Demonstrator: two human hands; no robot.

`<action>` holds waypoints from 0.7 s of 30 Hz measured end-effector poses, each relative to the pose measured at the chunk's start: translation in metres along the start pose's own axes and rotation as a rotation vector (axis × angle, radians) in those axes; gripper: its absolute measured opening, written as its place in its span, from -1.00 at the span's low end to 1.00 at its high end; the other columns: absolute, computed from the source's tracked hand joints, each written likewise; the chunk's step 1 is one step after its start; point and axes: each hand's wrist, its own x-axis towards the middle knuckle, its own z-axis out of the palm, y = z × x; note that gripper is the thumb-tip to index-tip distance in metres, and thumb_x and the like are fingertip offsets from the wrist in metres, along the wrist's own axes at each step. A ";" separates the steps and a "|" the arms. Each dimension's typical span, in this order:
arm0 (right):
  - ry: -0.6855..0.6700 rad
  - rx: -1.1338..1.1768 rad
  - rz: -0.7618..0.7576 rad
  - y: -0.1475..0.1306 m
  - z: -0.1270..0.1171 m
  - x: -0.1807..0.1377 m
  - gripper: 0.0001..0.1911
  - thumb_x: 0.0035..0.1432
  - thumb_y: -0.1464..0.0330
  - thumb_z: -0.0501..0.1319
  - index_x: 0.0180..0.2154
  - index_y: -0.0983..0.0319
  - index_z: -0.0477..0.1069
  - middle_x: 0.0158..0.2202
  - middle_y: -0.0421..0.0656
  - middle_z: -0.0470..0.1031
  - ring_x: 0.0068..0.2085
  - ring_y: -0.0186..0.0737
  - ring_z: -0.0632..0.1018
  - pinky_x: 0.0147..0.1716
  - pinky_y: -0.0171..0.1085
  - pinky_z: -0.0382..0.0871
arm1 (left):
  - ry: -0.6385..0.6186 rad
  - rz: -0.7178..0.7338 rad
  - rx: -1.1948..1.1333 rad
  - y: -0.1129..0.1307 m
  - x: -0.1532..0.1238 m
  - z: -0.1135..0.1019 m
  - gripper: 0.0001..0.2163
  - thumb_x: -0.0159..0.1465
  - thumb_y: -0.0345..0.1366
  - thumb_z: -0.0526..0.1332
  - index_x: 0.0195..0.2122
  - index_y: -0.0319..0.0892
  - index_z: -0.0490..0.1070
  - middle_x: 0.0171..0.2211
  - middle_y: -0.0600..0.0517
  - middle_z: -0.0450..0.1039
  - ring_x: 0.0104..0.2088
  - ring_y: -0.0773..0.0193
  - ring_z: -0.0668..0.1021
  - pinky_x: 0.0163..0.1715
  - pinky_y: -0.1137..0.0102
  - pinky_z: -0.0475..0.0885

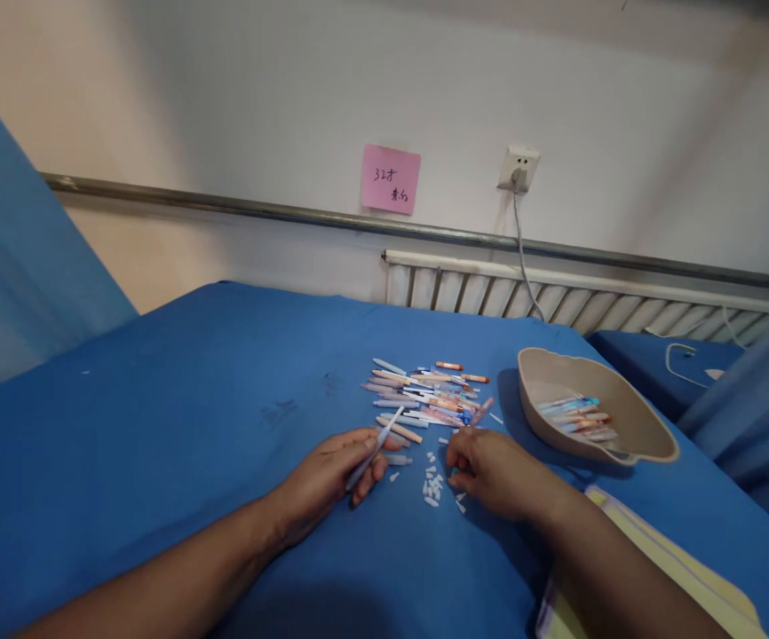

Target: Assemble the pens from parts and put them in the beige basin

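Observation:
My left hand (341, 466) is closed around a pale lilac pen barrel (361, 469), from whose upper end a thin white refill (394, 417) sticks out. Fingers curled down, my right hand (487, 466) is at the right side of a scatter of small white pen tips (432, 486). Its fingertips are pinched together, and what they hold, if anything, I cannot make out. Just beyond both hands lies a loose pile of pen parts (417, 399), with pastel barrels, white refills and orange or pink printed pieces. A pale barrel (398, 460) rests beside my left fingers.
A beige basin (651, 439) with several assembled-looking pens (577, 417) stands at the right. A yellow cloth or pad (684, 559) lies under my right forearm. Blue sheeting (158, 444) covers the surface. Behind are a radiator (478, 288), a rail, a plugged-in socket (518, 169) and a pink note (390, 180).

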 end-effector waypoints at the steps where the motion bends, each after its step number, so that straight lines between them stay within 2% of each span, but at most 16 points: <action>1: -0.009 -0.010 0.001 -0.001 0.000 0.000 -0.89 -0.05 0.45 0.22 -0.37 0.20 0.42 -0.39 -0.18 0.47 -0.38 -0.30 0.42 -0.43 -0.38 0.13 | -0.001 -0.006 -0.023 0.000 0.000 -0.001 -0.64 0.24 -0.05 0.11 -0.14 -0.23 0.43 -0.49 0.07 0.35 -0.61 0.43 0.29 -0.63 0.52 0.16; 8: -0.035 -0.103 0.116 0.008 -0.007 -0.001 -0.92 -0.02 0.41 0.21 -0.38 0.21 0.41 -0.43 -0.20 0.46 -0.43 -0.33 0.39 -0.48 -0.38 0.07 | 0.033 0.002 -0.107 -0.007 0.005 -0.005 -0.72 0.23 -0.12 0.16 -0.19 -0.24 0.42 -0.50 0.08 0.36 -0.63 0.44 0.31 -0.64 0.52 0.19; 10: 0.005 -0.060 0.147 0.015 -0.008 0.000 -0.93 0.01 0.35 0.22 -0.39 0.21 0.40 -0.47 -0.21 0.46 -0.45 -0.33 0.39 -0.49 -0.38 0.07 | 0.036 -0.004 -0.120 -0.007 0.006 -0.005 -0.73 0.24 -0.14 0.15 -0.19 -0.24 0.41 -0.50 0.08 0.36 -0.63 0.44 0.31 -0.65 0.52 0.19; 14: 0.166 0.082 0.263 0.032 -0.009 0.006 -0.74 0.18 0.20 0.08 -0.44 0.22 0.34 -0.56 -0.24 0.42 -0.53 -0.34 0.38 -0.55 -0.39 0.06 | 0.059 -0.016 -0.147 -0.004 0.007 -0.006 -0.74 0.24 -0.15 0.16 -0.18 -0.24 0.41 -0.50 0.09 0.36 -0.63 0.45 0.31 -0.66 0.54 0.18; 17: 0.267 0.040 0.352 0.043 -0.011 0.010 -0.72 0.19 0.21 0.05 -0.47 0.22 0.33 -0.58 -0.23 0.41 -0.54 -0.33 0.38 -0.55 -0.38 0.06 | 0.092 -0.025 -0.183 -0.002 0.008 -0.007 -0.75 0.23 -0.17 0.18 -0.18 -0.24 0.42 -0.50 0.09 0.36 -0.63 0.45 0.31 -0.65 0.54 0.20; 21: 0.227 -0.081 0.348 0.048 -0.010 0.010 -0.88 0.11 0.34 0.14 -0.45 0.21 0.36 -0.53 -0.21 0.46 -0.49 -0.30 0.42 -0.51 -0.38 0.08 | 0.113 -0.012 -0.229 -0.002 0.009 -0.009 -0.78 0.23 -0.21 0.19 -0.19 -0.25 0.44 -0.49 0.06 0.39 -0.58 0.42 0.37 -0.59 0.53 0.28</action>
